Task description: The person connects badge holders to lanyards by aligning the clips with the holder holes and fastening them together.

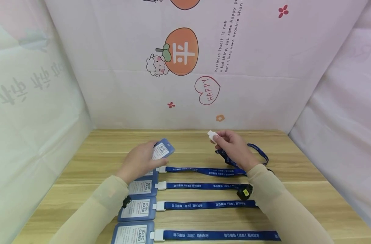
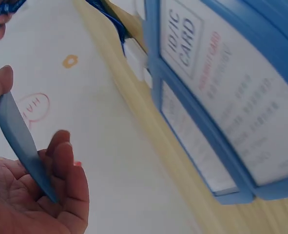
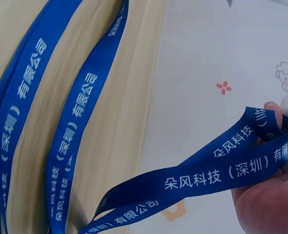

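Note:
My left hand (image 1: 139, 162) grips a blue card holder (image 1: 163, 149) marked ID/IC CARD, raised above the table. In the left wrist view that card holder (image 2: 24, 141) shows edge-on between thumb and curled fingers. To the right, my right hand (image 1: 235, 149) pinches a white plastic clip (image 1: 212, 135) between thumb and fingers. From this clip a navy lanyard (image 3: 202, 176) with white lettering hangs in a loop below the hand. A gap separates the clip from the held card holder.
Several card holders (image 1: 133, 207) lie in a column on the wooden table (image 1: 81, 189), partly under my left arm. Their white clips (image 1: 160, 206) and blue lanyards (image 1: 200, 205) stretch rightward in rows. A printed white cloth (image 1: 127, 98) stands behind and along the sides.

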A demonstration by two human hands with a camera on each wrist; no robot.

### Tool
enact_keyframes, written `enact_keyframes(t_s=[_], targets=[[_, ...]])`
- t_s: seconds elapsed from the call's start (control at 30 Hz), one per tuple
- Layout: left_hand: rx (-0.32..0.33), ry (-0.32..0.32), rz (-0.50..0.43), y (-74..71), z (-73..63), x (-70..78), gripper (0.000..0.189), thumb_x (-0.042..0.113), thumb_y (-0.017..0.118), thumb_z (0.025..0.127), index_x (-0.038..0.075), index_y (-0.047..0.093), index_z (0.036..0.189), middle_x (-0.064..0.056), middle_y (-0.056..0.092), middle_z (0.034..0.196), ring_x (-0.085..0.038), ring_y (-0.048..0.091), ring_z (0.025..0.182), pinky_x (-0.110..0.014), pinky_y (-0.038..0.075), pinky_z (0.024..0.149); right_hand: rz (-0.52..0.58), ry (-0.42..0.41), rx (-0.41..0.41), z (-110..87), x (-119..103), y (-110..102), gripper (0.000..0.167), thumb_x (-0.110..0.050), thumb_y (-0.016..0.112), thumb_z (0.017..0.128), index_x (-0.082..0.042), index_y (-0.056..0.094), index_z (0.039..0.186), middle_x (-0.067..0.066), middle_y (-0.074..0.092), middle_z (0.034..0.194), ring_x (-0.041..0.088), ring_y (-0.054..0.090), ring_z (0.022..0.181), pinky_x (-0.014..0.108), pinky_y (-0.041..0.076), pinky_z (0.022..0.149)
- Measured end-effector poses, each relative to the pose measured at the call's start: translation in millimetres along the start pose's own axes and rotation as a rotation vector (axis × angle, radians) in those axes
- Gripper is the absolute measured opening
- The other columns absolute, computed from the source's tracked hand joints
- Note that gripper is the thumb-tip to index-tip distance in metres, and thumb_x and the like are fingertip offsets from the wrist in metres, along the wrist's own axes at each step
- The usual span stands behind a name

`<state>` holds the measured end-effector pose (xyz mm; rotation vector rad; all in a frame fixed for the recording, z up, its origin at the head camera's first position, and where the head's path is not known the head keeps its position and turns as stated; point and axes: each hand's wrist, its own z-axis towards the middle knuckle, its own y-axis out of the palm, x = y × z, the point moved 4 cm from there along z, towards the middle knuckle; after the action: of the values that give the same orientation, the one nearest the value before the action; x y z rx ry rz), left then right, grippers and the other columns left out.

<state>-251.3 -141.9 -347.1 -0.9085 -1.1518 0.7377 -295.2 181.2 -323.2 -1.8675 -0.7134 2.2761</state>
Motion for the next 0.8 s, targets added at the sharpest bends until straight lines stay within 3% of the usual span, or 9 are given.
enact_keyframes(t_s=[0.23, 0.47, 0.6, 0.8], targets=[[0.049, 0.142, 0.063, -4.4, -6.6, 23.5, 0.082, 0.057, 0.076, 0.089, 0.005, 0.054, 0.147, -0.007, 0.072, 0.118, -0.015, 0.065, 0.088, -0.033, 0.062, 0.077, 0.005, -0.049, -0.009, -3.1, -11.2, 7.6, 0.038, -0.036, 0.059, 0.108, -0.004, 0.063, 0.126, 0.019, 0.072, 0.122, 0.022, 0.071, 0.1, 0.026, 0.063, 0.087], [0.122, 0.233, 0.149, -6.7, -13.5, 41.5, 0.084, 0.058, 0.077, 0.089, 0.005, 0.054, 0.149, -0.014, 0.066, 0.136, -0.023, 0.067, 0.108, -0.042, 0.061, 0.096, 0.011, -0.069, -0.034, -7.2, -18.7, 14.4, 0.033, -0.037, 0.062, 0.106, -0.008, 0.067, 0.122, 0.011, 0.073, 0.113, 0.033, 0.07, 0.099, 0.029, 0.064, 0.084], [0.157, 0.27, 0.183, -7.1, -16.8, 48.4, 0.084, 0.055, 0.08, 0.088, 0.006, 0.053, 0.15, -0.014, 0.066, 0.136, -0.024, 0.068, 0.111, -0.041, 0.061, 0.098, -0.006, -0.052, -0.058, -10.6, -21.0, 18.5, 0.034, -0.04, 0.065, 0.104, -0.011, 0.069, 0.121, 0.01, 0.072, 0.108, 0.039, 0.068, 0.098, 0.031, 0.063, 0.08], [0.204, 0.334, 0.238, -6.5, -20.6, 56.0, 0.082, 0.054, 0.079, 0.089, 0.006, 0.053, 0.15, -0.012, 0.067, 0.135, -0.026, 0.068, 0.116, -0.043, 0.058, 0.103, -0.043, -0.033, -0.088, -16.1, -23.2, 25.7, 0.032, -0.044, 0.066, 0.102, -0.018, 0.071, 0.12, 0.008, 0.071, 0.102, 0.031, 0.066, 0.091, 0.034, 0.061, 0.078]])
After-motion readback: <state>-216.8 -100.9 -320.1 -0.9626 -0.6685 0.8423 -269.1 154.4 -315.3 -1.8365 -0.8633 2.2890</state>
